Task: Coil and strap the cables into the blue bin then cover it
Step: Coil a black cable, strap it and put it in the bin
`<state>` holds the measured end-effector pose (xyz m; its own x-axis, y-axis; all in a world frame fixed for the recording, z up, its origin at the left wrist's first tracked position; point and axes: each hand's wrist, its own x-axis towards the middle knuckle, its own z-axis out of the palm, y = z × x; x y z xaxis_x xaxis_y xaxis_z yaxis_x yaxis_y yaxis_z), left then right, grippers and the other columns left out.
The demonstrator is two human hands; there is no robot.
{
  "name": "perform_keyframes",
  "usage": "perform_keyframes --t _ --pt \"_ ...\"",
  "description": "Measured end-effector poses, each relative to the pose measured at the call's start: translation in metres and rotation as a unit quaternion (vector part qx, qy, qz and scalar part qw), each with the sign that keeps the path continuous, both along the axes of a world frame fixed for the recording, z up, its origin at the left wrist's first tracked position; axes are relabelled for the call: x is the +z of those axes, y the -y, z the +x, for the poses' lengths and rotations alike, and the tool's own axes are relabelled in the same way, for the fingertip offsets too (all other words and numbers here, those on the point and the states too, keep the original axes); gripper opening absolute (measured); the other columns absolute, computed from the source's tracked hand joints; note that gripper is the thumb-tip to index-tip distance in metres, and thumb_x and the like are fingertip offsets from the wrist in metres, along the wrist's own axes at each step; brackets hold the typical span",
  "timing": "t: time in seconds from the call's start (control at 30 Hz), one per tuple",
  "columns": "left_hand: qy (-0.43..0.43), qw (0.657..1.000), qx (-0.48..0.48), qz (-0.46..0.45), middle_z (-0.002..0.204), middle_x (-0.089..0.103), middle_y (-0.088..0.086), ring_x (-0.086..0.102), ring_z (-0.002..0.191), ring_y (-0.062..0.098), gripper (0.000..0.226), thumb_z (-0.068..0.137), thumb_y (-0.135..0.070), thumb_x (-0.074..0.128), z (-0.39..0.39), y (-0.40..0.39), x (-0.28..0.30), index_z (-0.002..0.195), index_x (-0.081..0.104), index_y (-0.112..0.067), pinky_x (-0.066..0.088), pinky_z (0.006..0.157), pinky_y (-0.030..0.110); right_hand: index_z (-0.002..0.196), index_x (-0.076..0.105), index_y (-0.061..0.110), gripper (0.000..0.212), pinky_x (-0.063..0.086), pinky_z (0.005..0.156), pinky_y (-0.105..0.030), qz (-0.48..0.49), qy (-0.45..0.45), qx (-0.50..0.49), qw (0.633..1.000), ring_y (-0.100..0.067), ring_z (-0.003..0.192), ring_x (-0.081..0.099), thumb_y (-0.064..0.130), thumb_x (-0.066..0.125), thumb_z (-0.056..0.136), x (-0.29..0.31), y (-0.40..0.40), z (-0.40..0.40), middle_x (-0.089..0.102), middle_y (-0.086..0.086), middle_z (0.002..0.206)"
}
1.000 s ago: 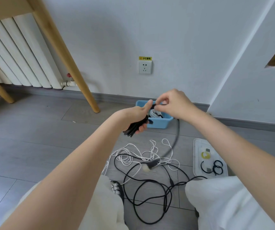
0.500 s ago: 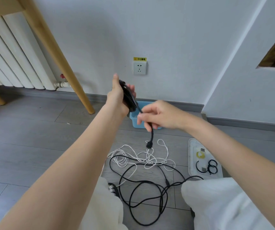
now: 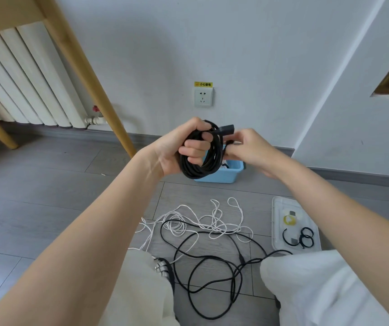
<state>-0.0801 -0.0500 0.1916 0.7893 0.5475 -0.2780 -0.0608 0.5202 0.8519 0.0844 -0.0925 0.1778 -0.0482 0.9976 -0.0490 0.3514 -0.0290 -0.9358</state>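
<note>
Up in front of the wall, the left hand grips a black cable coil, its fingers curled through the middle of the loops so the coil hangs around them. One plug end sticks out from the top of the coil toward the right. The right hand meets the coil at its right side, fingertips pinching something small and dark there; whether that is a strap or the cable itself cannot be told. Below and just behind the hands, the blue bin sits on the floor close to the wall's baseboard, partly hidden by the coil, with something pale showing inside. Nearer the person, a loose white cable lies tangled on the floor, and a thin black cable sprawls in wide loops over and beside it, running between the knees in pale trousers. To the right of the tangle, a clear lid lies flat on the floor, carrying a yellow ring and a few black straps curled into rings. A wall socket with a yellow label above it is on the wall over the bin. At the left stand a white radiator and a slanted wooden leg.
</note>
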Motion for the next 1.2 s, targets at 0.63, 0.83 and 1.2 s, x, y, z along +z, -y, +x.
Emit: perform_keyframes --t 0.63,0.83,1.2 --pt "-0.018 0.998 0.03 -0.059 0.033 0.026 -0.013 0.021 0.023 0.003 0.032 0.09 -0.031 0.033 0.008 0.002 -0.012 0.062 0.036 -0.017 0.018 0.035 0.016 0.105 0.056 0.003 0.022 0.05 0.087 -0.02 -0.047 -0.204 -0.009 0.978 -0.011 0.088 0.061 -0.009 0.043 0.091 -0.011 -0.001 -0.011 0.063 -0.002 0.088" --pt "-0.009 0.994 0.112 0.001 0.036 0.024 -0.011 0.02 0.027 0.004 0.031 0.091 -0.029 0.031 0.025 0.013 -0.014 0.062 0.034 -0.017 0.021 0.036 0.017 0.091 0.059 0.016 0.019 0.049 0.076 -0.034 -0.07 -0.281 -0.02 0.957 -0.025 0.082 0.059 0.007 0.042 0.096 -0.006 0.0 -0.012 0.064 0.001 0.08" --pt "-0.061 0.993 0.1 0.013 0.05 0.037 -0.003 0.033 0.039 0.011 0.031 0.087 -0.034 0.037 0.023 0.012 -0.016 0.065 0.04 -0.013 0.033 0.042 0.018 0.074 0.048 0.016 0.031 0.052 0.061 -0.026 -0.116 -0.253 -0.034 0.96 -0.012 0.052 0.059 0.04 0.049 0.095 -0.01 0.001 -0.017 0.056 0.005 0.055"
